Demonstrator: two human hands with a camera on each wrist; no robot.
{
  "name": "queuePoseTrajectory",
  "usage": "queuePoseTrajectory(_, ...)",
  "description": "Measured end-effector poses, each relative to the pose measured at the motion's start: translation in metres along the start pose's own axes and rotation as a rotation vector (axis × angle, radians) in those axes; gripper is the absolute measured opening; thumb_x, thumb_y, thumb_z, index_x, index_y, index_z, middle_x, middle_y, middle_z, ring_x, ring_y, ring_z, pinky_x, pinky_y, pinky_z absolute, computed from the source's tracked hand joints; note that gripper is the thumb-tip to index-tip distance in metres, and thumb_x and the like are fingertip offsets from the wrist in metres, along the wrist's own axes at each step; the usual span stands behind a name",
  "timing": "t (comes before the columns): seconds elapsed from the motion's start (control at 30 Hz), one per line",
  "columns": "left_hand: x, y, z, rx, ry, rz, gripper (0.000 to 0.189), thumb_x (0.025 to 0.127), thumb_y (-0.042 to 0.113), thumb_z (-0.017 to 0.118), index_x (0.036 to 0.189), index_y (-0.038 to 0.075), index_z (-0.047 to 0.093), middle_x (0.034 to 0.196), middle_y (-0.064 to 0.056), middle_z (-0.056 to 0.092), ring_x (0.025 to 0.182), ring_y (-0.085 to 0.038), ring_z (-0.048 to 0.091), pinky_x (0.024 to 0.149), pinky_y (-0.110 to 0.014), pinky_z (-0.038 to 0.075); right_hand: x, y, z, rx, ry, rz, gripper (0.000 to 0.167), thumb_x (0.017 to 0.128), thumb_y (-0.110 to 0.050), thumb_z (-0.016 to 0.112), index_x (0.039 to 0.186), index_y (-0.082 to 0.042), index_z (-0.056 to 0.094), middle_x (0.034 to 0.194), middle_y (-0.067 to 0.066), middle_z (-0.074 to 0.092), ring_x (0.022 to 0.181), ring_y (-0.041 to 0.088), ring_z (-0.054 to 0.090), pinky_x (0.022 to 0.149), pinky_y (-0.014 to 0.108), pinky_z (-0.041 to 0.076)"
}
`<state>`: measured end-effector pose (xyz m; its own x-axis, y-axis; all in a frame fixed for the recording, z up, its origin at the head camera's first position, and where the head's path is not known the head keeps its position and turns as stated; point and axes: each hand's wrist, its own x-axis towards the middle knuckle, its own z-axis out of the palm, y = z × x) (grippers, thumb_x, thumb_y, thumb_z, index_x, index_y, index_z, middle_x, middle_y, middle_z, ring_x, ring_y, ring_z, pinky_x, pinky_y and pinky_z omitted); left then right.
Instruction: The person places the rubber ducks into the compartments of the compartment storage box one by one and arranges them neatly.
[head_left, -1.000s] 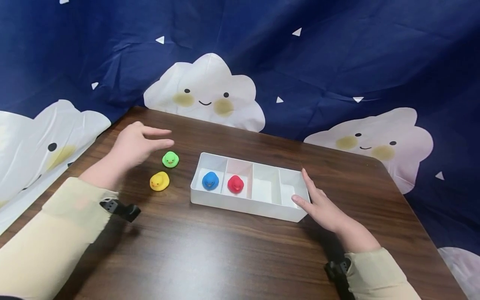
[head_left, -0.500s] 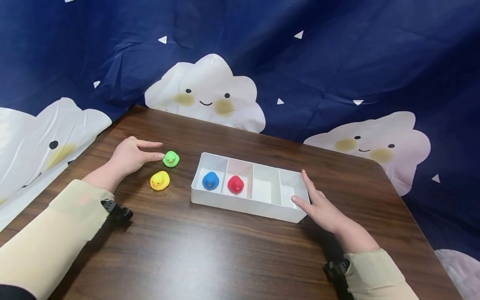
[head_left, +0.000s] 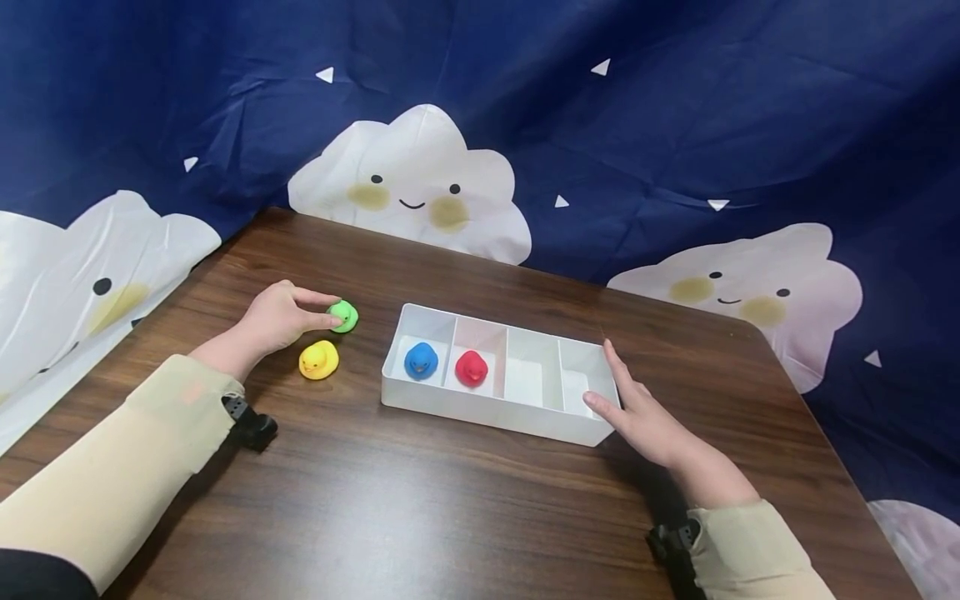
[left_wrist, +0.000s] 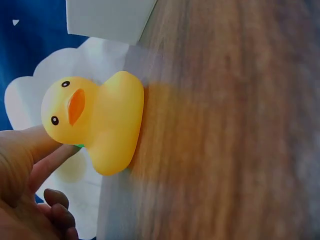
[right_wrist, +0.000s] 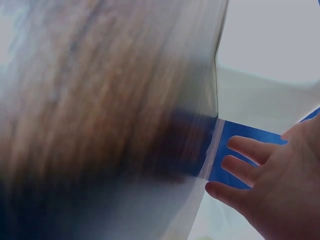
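With thumb and index finger my left hand (head_left: 276, 318) pinches a green rubber duck (head_left: 345, 317) on the left part of the table. Just in front of that hand sits a yellow rubber duck (head_left: 318, 360); in the left wrist view the same yellow duck (left_wrist: 110, 125) hides most of the green one. A white box (head_left: 487, 406) with compartments in a row holds a blue duck (head_left: 421, 361) in its leftmost section and a red duck (head_left: 471, 368) beside it. My right hand (head_left: 648, 421) rests on the box's right end, thumb and fingers spread and straight.
The brown wooden table (head_left: 360, 517) ends at the back against a dark blue curtain (head_left: 562, 117) with cloud faces. Black straps with small devices sit at both wrists, the left device (head_left: 251, 425) close above the tabletop.
My left hand came down toward the table, then moved right until thumb and index finger closed on the green duck, which has turned slightly. The right hand and box stay put.
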<state>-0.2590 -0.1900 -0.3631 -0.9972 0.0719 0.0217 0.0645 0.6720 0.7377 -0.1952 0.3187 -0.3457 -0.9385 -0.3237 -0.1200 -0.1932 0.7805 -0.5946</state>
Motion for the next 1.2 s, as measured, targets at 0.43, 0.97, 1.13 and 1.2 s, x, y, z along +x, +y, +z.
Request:
queuePoseTrajectory(0.43,0.006,0.004,0.005,0.002,-0.037,-0.055,0.055,0.083,0.036,0.081,0.127,0.007,0.068,0.135,-0.031,0.045,0.126,-0.043,0.039,0.103,-0.054,0.029,-0.001,0.002,0.001,0.017,0.004,-0.012,0.084,0.102,-0.046,0.049,0.158,-0.028,-0.011,0.164,0.013,-0.004,0.144,0.05,0.003,0.104,0.074,0.01)
queuePoseTrajectory(0.97,0.002,0.005,0.0,0.005,-0.033,-0.055,0.054,0.083,0.039,0.079,0.124,0.005,0.069,0.14,-0.031,0.044,0.134,-0.045,0.033,0.108,-0.056,0.024,0.002,0.0,0.001,0.006,-0.002,-0.007,0.085,0.102,-0.048,0.048,0.158,-0.026,-0.012,0.164,0.014,-0.003,0.143,0.051,0.004,0.103,0.075,0.011)
queuePoseTrajectory(1.13,0.0,0.017,-0.005,0.005,-0.02,-0.041,0.055,0.083,0.041,0.079,0.123,0.004,0.07,0.138,-0.03,0.046,0.129,-0.044,0.036,0.105,-0.055,0.027,0.0,0.001,0.0,0.007,0.0,-0.006,0.085,0.102,-0.047,0.048,0.158,-0.027,-0.012,0.164,0.014,-0.004,0.143,0.051,0.003,0.103,0.075,0.011)
queuePoseTrajectory(1.2,0.0,0.023,-0.006,0.008,-0.009,-0.025,0.054,0.082,0.041,0.08,0.122,0.005,0.071,0.134,-0.029,0.048,0.124,-0.042,0.04,0.102,-0.053,0.03,-0.001,0.001,0.0,0.007,0.001,-0.003,0.085,0.102,-0.047,0.048,0.158,-0.027,-0.012,0.164,0.014,-0.004,0.143,0.052,0.003,0.102,0.075,0.01)
